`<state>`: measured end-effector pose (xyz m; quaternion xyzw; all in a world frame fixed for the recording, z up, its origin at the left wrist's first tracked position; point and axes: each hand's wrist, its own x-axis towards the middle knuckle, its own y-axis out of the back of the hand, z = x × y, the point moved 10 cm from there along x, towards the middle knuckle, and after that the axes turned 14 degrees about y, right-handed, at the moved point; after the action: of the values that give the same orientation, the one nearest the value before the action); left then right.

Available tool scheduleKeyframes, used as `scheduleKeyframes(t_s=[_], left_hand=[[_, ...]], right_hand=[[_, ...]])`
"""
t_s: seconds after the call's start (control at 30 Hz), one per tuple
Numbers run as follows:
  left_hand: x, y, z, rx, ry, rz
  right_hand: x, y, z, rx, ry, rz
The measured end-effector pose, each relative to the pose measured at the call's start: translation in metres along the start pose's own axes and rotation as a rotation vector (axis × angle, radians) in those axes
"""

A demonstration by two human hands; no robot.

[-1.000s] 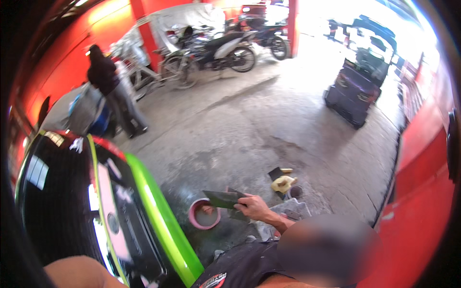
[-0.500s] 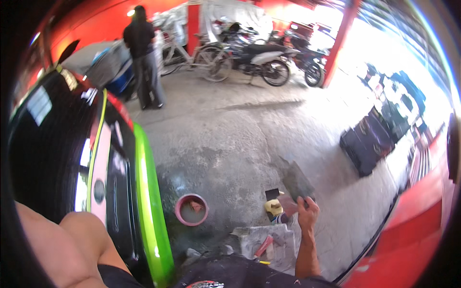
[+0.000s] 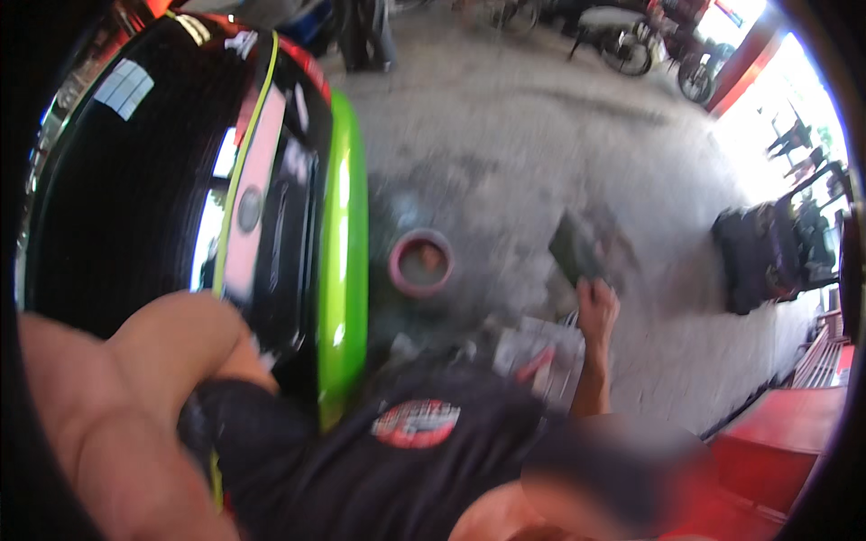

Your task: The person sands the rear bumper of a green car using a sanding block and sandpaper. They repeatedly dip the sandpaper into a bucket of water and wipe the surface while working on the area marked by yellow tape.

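Note:
My right hand (image 3: 597, 311) is closed, pinching the lower edge of a thin dark rectangular sheet (image 3: 575, 248) that looks like sandpaper. A brownish blurred shape shows beside it above the concrete floor. Left of that hand stands a round pink-rimmed tub (image 3: 397, 266) holding cloudy water and a small orange-brown piece. My left arm (image 3: 180, 347) is bent at the lower left, with its hand out of view. Below my right hand lies a light grey tray or sheet (image 3: 507, 341), partly hidden by a dark shirt, with a red tool (image 3: 537, 363) on it.
A car with black glass (image 3: 135, 198) and a bright green bumper (image 3: 345, 225) stands on the left. A dark case (image 3: 744, 257) is at the right, with a red bench-like surface (image 3: 785, 424) below. Another person's legs (image 3: 363, 36) and parked motorcycles (image 3: 622, 41) are at the back.
The view has tilted down, so the scene sits higher and further right and more of the dark shirt shows. My right hand still grips the sheet. The yellowish block beside it no longer shows.

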<state>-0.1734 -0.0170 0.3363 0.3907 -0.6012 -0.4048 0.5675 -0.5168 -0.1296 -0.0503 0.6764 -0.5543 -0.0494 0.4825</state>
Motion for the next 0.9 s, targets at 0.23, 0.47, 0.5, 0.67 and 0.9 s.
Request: scheduleKeyframes(t_s=[0.23,0.47,0.5,0.67,0.9], left_hand=[[-0.061,-0.116,-0.045,-0.539,0.733,0.300],[-0.092,-0.319,0.037,-1.081,0.733,0.002],[-0.096,-0.326,0.033,-1.139,0.812,-0.061],[-0.102,-0.283,0.021,-0.953,0.573,0.044],[-0.122,-0.282,0.003,-1.218,0.966,0.540]], right_hand=[[0.093,-0.071,-0.029,0.911,-0.229,-0.084],[0.091,-0.118,-0.115,1.110,-0.180,-0.348],[0.092,-0.120,-0.115,1.101,-0.147,-0.343],[0.105,-0.097,-0.128,0.953,0.005,-0.449],[0.096,-0.097,-0.135,0.840,0.100,-0.325]])
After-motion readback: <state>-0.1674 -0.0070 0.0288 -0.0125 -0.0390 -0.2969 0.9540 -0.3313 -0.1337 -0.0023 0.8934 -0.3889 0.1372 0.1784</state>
